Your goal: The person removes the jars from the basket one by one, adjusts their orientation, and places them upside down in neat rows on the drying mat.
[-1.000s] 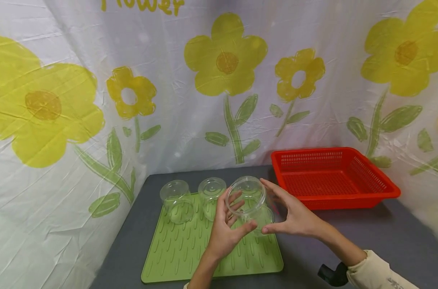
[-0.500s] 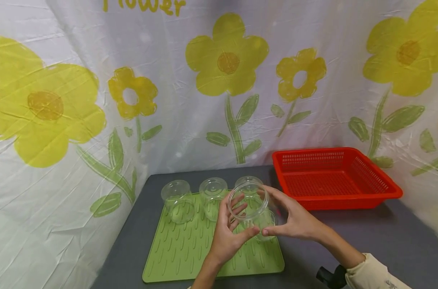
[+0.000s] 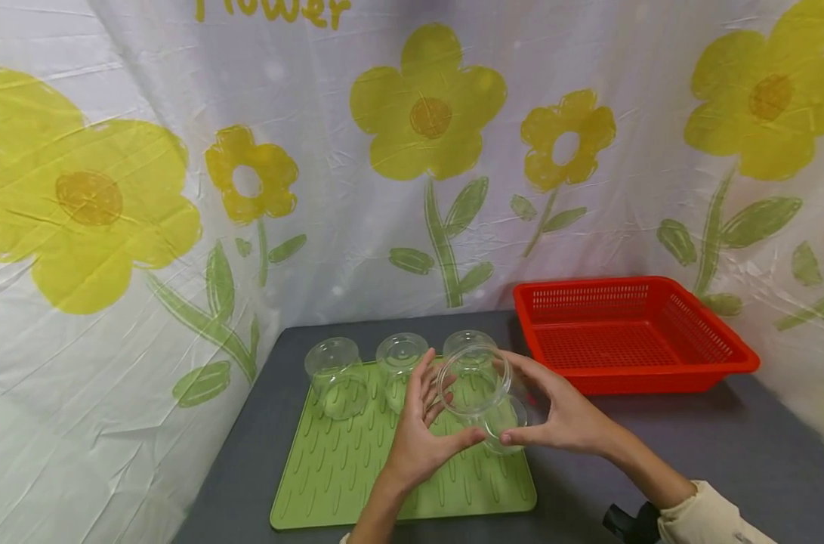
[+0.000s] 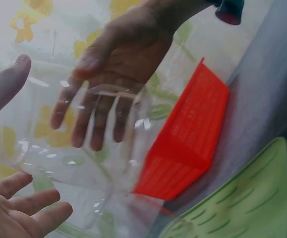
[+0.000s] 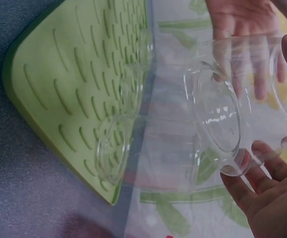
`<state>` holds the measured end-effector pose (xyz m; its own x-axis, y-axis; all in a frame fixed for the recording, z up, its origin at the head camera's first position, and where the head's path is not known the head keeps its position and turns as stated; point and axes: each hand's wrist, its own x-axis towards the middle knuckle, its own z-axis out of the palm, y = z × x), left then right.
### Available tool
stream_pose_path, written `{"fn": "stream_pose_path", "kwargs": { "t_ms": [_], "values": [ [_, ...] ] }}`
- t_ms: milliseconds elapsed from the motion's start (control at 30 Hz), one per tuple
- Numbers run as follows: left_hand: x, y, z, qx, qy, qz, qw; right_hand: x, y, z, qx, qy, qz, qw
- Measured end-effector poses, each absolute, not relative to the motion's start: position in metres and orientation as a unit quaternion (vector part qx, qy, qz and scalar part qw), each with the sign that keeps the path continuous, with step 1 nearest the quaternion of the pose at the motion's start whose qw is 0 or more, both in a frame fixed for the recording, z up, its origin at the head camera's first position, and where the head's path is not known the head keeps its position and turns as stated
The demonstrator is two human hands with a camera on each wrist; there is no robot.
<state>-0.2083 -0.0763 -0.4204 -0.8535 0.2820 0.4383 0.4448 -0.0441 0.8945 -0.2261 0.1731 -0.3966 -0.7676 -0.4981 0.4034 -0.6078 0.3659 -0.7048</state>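
In the head view a clear plastic jar [image 3: 461, 404] is held tilted above the mat, its round mouth facing me. My right hand [image 3: 564, 412] grips it from the right, thumb near the base, fingers round the far side. The right wrist view shows the right fingers [image 5: 277, 171] at the base end of the jar. My left hand [image 3: 415, 438] is beside the jar's left side with thumb and fingers spread; whether a fingertip touches it is hard to tell. Behind are further clear jars, one at the left [image 3: 323, 378], one in the middle [image 3: 387, 370] and one partly hidden [image 3: 469, 338].
A green ridged mat [image 3: 344, 483] lies on the dark grey table [image 3: 228, 491] under the jars. At the back right stands a red perforated basket [image 3: 639, 381]. A white cloth wall [image 3: 337, 249] painted with yellow flowers hangs behind the table.
The jar has moved slightly right and down along with my right hand. My left hand's fingers have spread away from it, and the back right jar shows more.
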Motion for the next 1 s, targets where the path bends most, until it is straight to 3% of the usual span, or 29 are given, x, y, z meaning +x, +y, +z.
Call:
{"fn": "stream_pose_path", "kwargs": {
  "t_ms": [200,700,1000],
  "values": [
    [-0.209,-0.083,-0.403,-0.267,-0.754,-0.593,0.09,-0.224,0.173,-0.4,0.33,-0.837,0.432,0.066],
    [-0.211,-0.081,-0.372,-0.347,-0.862,-0.364,0.061,-0.219,0.169,-0.407,0.363,-0.858,0.355,0.08],
    [-0.211,-0.081,-0.37,-0.356,-0.864,-0.348,0.072,-0.219,0.169,-0.408,0.366,-0.857,0.356,0.072]
  ]
}}
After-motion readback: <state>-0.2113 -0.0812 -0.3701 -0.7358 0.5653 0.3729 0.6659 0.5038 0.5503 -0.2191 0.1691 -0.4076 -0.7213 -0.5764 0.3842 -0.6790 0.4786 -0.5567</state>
